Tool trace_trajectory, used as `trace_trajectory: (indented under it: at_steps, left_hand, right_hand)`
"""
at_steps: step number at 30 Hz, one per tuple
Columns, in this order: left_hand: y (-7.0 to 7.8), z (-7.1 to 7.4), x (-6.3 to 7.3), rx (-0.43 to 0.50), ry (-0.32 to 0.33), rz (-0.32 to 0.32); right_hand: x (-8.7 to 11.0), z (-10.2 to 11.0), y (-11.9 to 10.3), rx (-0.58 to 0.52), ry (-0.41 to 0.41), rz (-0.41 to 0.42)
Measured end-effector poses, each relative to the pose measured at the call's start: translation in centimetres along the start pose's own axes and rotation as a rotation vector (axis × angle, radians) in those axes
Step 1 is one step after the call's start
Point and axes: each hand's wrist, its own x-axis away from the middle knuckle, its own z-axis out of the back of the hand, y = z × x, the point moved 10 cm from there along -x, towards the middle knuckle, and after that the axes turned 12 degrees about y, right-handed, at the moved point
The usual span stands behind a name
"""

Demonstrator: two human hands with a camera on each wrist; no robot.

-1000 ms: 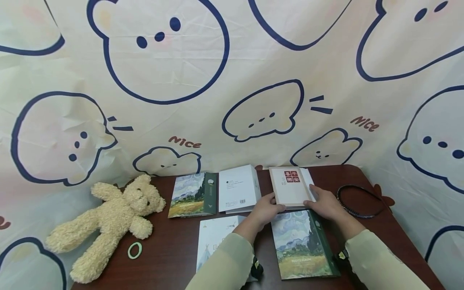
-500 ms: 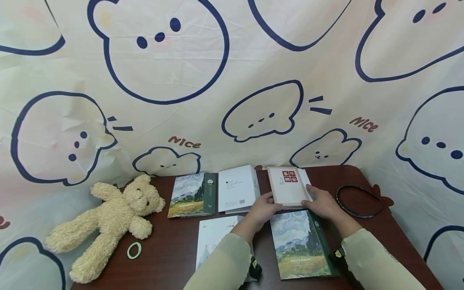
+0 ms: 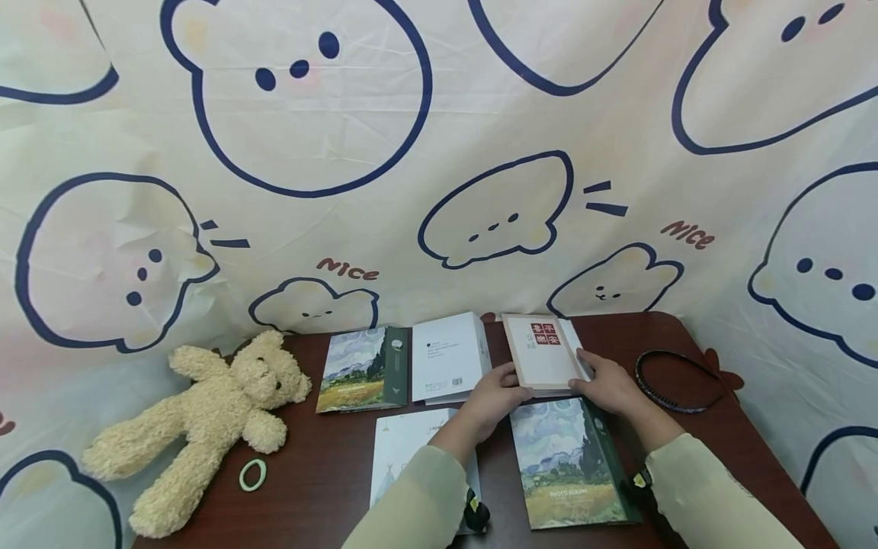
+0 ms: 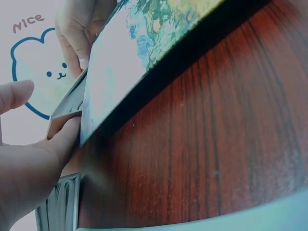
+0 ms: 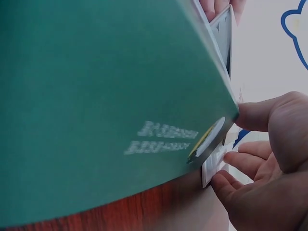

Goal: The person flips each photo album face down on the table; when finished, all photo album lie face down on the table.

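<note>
Both hands are at a white photo album (image 3: 538,354) with a square red print on its cover, lying at the back right of the table. My left hand (image 3: 492,400) holds its front left corner, and its thumb lies against the front edge in the left wrist view. The front right corner is held by my right hand (image 3: 607,385), thumb in front and fingers along the side. Just nearer than the album lies a landscape-covered photo album (image 3: 565,461) with a green spine; its green side (image 5: 106,91) fills much of the right wrist view.
Left of the hands stand a white album (image 3: 449,354) and another landscape album (image 3: 360,370). A white tent-print album (image 3: 398,450) is partly under the left sleeve. A plush bear (image 3: 219,419), green ring (image 3: 252,475) and black cord loop (image 3: 675,381) lie on the brown table (image 3: 309,473).
The white album with the red print has shifted slightly left and turned a little, with both hands staying on it. The other things keep their places.
</note>
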Motion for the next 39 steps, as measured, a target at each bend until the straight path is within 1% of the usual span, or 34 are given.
trace_trajectory:
  at_steps: [4,11,16,21,30,34,39]
  left_hand:
    - [0.2,0.3,0.2,0.012,-0.003,-0.012]
    - [0.7,1.0,0.7,0.0,0.005,-0.037]
    - [1.1,1.2,0.8,-0.01,-0.017,-0.063]
    - [1.6,1.4,1.0,0.01,-0.04,-0.082]
    - [2.2,2.5,1.1,-0.021,0.008,-0.134]
    - [2.6,2.9,1.1,-0.074,0.032,-0.18]
    - [3.3,3.5,1.2,-0.126,0.082,-0.243]
  right_hand:
    - [0.1,0.1,-0.2,-0.024,0.002,0.019]
    - [0.3,-0.3,-0.9,-0.099,-0.021,0.043]
    - [0.3,-0.6,-1.2,-0.137,-0.045,0.035]
    - [0.1,-0.8,-1.5,-0.136,-0.061,0.045]
    - [0.1,-1.3,-2.4,-0.164,-0.126,0.045]
    - [0.2,-1.5,-2.8,-0.191,-0.149,0.03]
    - [0.2,-1.9,-3.5,-0.232,-0.176,0.018]
